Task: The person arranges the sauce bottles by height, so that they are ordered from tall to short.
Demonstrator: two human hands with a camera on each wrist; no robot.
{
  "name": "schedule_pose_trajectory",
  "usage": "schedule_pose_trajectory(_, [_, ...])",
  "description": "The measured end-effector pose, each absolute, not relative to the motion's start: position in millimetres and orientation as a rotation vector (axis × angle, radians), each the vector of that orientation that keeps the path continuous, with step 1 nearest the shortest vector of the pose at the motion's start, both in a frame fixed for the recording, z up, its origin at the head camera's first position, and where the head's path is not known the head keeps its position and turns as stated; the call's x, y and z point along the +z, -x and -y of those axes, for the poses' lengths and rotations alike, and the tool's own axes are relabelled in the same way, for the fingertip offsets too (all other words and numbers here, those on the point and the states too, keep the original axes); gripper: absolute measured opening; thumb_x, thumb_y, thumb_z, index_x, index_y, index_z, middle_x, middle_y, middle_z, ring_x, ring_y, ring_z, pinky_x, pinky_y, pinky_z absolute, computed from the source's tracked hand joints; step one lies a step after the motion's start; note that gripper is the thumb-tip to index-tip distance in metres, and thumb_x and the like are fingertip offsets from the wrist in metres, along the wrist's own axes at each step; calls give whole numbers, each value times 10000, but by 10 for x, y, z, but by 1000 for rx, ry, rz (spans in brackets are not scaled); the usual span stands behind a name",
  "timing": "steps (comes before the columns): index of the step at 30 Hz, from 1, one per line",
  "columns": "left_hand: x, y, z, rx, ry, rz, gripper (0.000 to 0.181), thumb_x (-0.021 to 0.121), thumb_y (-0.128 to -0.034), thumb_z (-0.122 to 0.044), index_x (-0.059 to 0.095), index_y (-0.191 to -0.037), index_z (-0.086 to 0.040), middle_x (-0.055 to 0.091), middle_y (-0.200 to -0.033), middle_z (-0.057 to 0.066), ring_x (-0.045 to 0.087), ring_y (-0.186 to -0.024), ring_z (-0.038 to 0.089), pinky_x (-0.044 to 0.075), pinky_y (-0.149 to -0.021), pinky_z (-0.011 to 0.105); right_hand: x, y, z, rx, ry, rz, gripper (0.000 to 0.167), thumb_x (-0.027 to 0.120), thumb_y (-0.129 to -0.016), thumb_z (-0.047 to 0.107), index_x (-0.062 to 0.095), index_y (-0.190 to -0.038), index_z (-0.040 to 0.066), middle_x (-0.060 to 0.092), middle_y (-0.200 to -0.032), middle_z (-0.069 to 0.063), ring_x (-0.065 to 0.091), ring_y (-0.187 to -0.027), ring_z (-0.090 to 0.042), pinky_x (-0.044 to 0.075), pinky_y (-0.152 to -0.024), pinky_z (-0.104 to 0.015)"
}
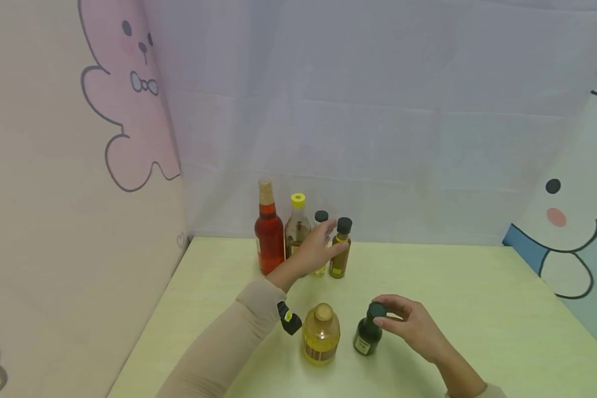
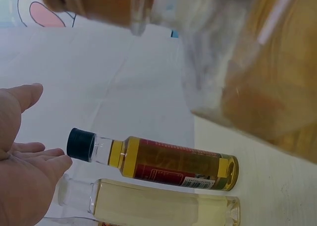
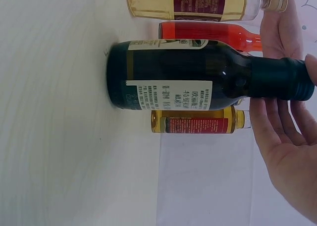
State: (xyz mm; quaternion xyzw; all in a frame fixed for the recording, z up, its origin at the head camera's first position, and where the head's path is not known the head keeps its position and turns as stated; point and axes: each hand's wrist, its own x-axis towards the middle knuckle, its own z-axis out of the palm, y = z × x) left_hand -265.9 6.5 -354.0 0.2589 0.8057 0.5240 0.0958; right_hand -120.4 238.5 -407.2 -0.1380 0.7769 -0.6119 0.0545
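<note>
Over a pale table, past a near yellow bottle, extends the left hand with fingers apart beside a far amber bottle and, near right, with the right hand pinches a dark bottle by the cap.

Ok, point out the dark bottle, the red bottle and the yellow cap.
Dark bottle (image 3: 198, 65), right wrist view, on its body.
Red bottle (image 1: 270, 237), head view, on its body.
Yellow cap (image 1: 298, 203), head view, its side.
</note>
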Motion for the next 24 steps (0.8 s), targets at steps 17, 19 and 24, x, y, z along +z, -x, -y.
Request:
schedule_pose_trajectory(17, [-3620,2483,96,1590,-759,-2315,655,620,-973,-308,318,-1502,-66,351,-1530,69,327,-1390,180,308,-1092,321,-4055,1202,-2373,-1864,397,-2345,420,687,-909,71,532,-1240,-135,592,-1157,-243,624,-1027,-130,530,-829,-295])
schedule_pose_trajectory(19, [-3635,2461,124,1593,-755,-2308,638,615,-975,-316,337,-1493,-71,366,-1521,67,339,-1384,180,311,-1090,323,-4059,1200,-2375,-1864,401,-2342,423,685,-910,69,527,-1242,-140,590,-1161,-248,624,-1030,-129,529,-832,-295])
schedule_pose_trajectory(24, [-3665,2404,179,1637,-800,-2271,588,604,-985,-295,376,-1467,-48,424,-1477,79,372,-1364,176,312,-1089,310,-4064,1197,-2383,-1861,399,-2343,426,682,-913,71,523,-1245,-143,591,-1165,-240,619,-1041,-141,528,-834,-295])
